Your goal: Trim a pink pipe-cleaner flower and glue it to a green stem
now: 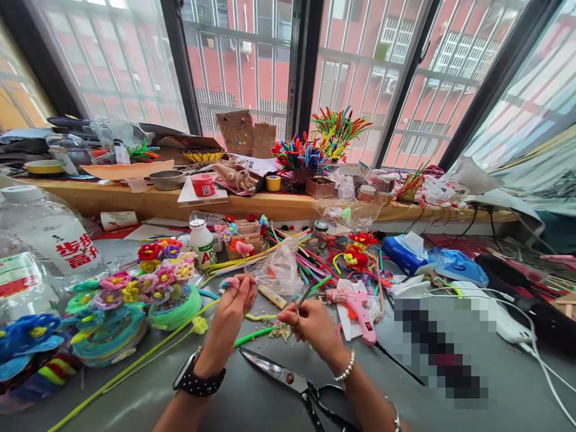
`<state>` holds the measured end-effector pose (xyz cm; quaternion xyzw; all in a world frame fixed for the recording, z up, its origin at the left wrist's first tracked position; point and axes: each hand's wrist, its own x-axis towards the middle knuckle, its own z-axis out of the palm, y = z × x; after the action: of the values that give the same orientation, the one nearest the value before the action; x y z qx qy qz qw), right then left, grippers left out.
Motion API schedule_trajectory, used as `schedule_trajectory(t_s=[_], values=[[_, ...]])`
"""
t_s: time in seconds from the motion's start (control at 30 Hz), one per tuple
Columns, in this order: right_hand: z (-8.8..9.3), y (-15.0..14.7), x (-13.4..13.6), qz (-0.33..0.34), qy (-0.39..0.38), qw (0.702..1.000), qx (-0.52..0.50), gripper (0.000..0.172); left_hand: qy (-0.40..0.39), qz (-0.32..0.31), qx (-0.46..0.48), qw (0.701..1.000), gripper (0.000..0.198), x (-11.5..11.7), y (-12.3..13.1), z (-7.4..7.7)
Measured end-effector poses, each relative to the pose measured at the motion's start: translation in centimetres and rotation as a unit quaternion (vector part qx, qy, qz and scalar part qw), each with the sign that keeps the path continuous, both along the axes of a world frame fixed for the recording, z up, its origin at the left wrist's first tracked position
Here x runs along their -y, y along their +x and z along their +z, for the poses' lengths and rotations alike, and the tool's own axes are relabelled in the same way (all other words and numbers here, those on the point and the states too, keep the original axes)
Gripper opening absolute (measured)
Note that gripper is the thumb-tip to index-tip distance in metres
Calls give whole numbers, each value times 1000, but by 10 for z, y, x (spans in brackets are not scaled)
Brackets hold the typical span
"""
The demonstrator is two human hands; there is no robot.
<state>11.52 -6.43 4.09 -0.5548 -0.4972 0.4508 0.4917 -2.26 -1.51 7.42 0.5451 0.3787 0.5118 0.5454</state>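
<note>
My left hand (231,309) is raised over the grey table with its fingertips pinched. A fuzzy pink and pale blue piece (230,283) shows at the fingers; its exact shape is hard to make out. Closed around a thin metal tool (304,296), probably tweezers, my right hand (315,327) is a short way to the right. Small pale beads (281,330) lie between the hands, beside a green pipe cleaner (254,336). Below the hands rest large scissors (288,375) with black handles. A pink glue gun (360,309) lies right of my right hand.
Pipe-cleaner flower pots (175,309) and large plastic bottles (49,234) crowd the left. A white bottle (202,243) and a crumpled clear bag (283,264) stand behind the hands. Blue tissue pack (407,253) and white cables (533,336) are at right. A cluttered wooden sill (261,204) runs behind.
</note>
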Motion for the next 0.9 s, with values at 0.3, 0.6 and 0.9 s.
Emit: schedule_trajectory(t_s=[0.3,0.6,0.9], values=[[7,-13,7,26,4,991,-128,42,67,-188,-170,965,31,8,8,-9],[6,-14,6,54,-5,989,-137,26,-3,-263,-139,955,31,11,8,-10],[42,38,13,-33,-29,968,246,31,-32,-143,-45,988,40,-3,-7,4]])
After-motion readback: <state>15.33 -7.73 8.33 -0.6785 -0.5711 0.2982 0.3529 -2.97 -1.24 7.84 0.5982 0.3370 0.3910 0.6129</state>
